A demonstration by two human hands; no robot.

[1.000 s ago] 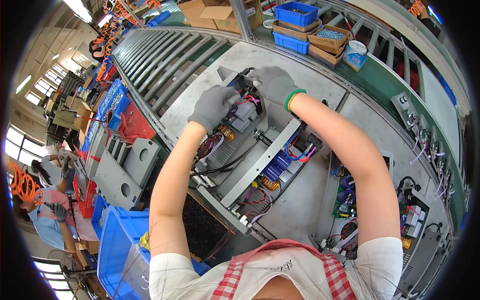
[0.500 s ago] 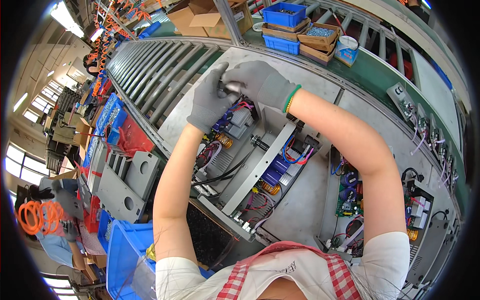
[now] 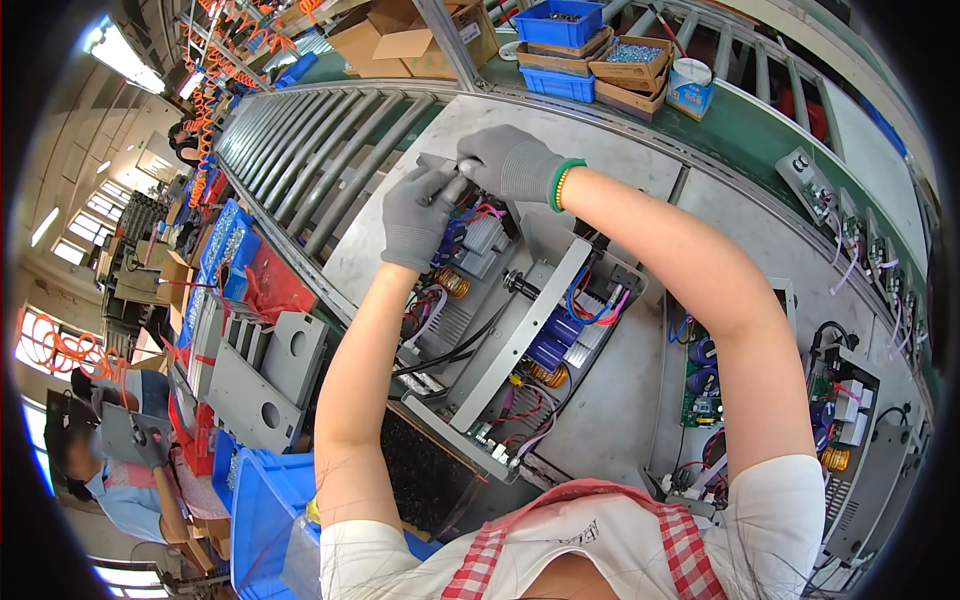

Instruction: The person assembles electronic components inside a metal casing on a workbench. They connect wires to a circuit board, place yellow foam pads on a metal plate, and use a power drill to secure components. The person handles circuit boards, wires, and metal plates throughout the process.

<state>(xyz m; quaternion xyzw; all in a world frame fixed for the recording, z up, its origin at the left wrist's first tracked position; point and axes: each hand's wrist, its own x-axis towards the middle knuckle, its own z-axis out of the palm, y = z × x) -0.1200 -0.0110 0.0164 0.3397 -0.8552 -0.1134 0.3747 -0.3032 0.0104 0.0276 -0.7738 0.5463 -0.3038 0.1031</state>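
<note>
An open grey chassis lay on the tabletop, open side up, its long axis running roughly from one o'clock to seven. At its far end, near twelve o'clock, the left hand and right hand met with fingers curled; how far each grip was closed, and on what, could not be determined. A second chassis lay alongside, towards four o'clock.

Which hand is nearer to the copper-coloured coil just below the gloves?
Left. In the picture, the left hand is just above the coil, slightly left; the right hand is farther up and right.
</note>
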